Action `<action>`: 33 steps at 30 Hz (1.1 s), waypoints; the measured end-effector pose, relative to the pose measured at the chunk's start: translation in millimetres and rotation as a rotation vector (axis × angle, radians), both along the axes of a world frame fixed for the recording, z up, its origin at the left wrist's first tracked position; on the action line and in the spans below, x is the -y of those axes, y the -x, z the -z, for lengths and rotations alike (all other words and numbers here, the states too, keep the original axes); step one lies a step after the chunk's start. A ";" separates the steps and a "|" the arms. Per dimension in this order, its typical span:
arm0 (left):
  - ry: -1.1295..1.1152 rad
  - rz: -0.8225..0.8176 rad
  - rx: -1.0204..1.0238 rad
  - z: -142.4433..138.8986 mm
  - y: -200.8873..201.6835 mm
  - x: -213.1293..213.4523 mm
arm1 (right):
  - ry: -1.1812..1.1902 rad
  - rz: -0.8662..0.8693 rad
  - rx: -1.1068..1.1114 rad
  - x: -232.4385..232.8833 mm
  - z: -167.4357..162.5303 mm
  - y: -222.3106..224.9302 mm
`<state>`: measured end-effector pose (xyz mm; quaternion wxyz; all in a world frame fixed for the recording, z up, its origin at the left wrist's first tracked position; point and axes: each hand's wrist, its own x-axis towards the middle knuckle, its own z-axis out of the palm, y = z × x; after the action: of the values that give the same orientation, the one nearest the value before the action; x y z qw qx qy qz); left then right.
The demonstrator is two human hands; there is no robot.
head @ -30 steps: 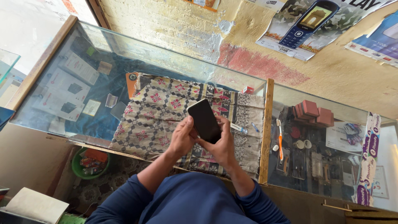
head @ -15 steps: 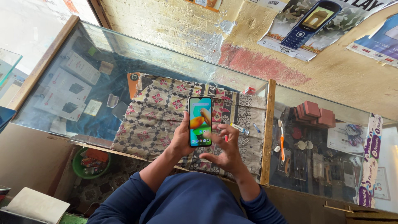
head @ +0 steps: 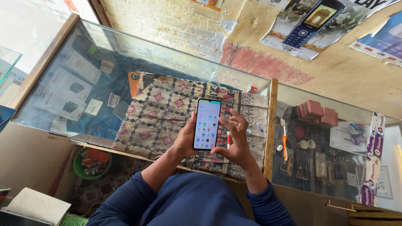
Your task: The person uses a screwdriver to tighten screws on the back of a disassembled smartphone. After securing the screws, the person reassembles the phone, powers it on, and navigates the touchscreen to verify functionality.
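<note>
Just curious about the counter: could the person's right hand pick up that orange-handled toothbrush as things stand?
Probably not directly. The orange-handled toothbrush seems to lie inside the case, under the glass top, and the right hand is above it beside the phone.

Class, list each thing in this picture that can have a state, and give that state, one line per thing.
Smartphone: screen lit, showing rows of app icons, held upright above the counter.
Left hand: closed in a grip on the smartphone's left edge.
Right hand: fingers spread, beside the smartphone's right edge.
Patterned cloth: spread flat on the glass counter.
Green bowl: on the floor, filled with items.
</note>
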<state>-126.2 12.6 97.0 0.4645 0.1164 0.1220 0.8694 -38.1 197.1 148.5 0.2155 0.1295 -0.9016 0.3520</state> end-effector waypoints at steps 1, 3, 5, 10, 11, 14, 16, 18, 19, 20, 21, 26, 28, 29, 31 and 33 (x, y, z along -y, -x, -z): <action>0.043 -0.015 0.009 0.7 0.3 -0.1 | 0.009 -0.012 0.011 0.3 2.4 -0.6; 0.131 -0.040 0.027 2.4 0.8 -0.9 | 0.027 -0.030 0.035 2.7 7.9 -3.5; 0.130 -0.038 0.026 3.9 2.0 -1.4 | 0.017 -0.070 -0.037 7.0 12.5 -5.5; 0.094 -0.024 -0.004 5.2 2.4 -1.5 | 0.090 -0.097 -0.080 14.7 7.5 -16.0; 0.073 -0.003 0.008 4.8 1.8 -1.1 | 0.044 -0.053 -0.061 15.2 4.4 -16.3; 0.144 0.019 0.035 2.1 0.1 -0.8 | 0.075 0.048 -0.041 17.0 -3.9 -11.7; 0.174 0.031 0.045 0.1 -2.3 -0.9 | 0.095 0.068 -0.045 18.1 -7.5 -12.9; 0.138 0.044 0.036 -1.8 -2.9 -0.6 | 0.054 0.041 -0.070 18.1 -9.3 -15.4; 0.153 0.029 0.054 -2.4 -3.5 -0.2 | 0.002 0.040 -0.075 18.5 -9.2 -18.0; 0.169 0.015 0.072 -2.8 -3.9 0.4 | -0.050 0.041 -0.079 19.3 -8.7 -20.9; 0.183 -0.001 0.089 -3.2 -3.9 0.8 | -0.103 0.040 -0.084 19.7 -8.1 -23.1; 0.150 0.036 0.026 -6.4 -4.4 1.4 | 0.127 0.064 -0.081 18.4 -6.8 -28.6; 0.143 0.052 -0.014 -9.4 -5.9 2.7 | 0.140 0.104 -0.083 17.6 -5.6 -29.5; 0.135 0.058 -0.021 -11.3 -5.8 3.8 | 0.136 0.114 -0.093 16.7 -4.2 -28.6; 0.001 0.038 -0.012 -15.0 -2.8 8.7 | 0.146 0.135 -0.140 13.1 1.0 -25.5; -0.251 -0.011 0.032 -17.3 3.9 17.9 | 0.175 0.166 -0.204 4.9 8.5 -22.8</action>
<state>-130.1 -5.3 114.3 0.4435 0.1593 0.0055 0.8820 -15.3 192.3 140.0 0.3447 0.0705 -0.8485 0.3953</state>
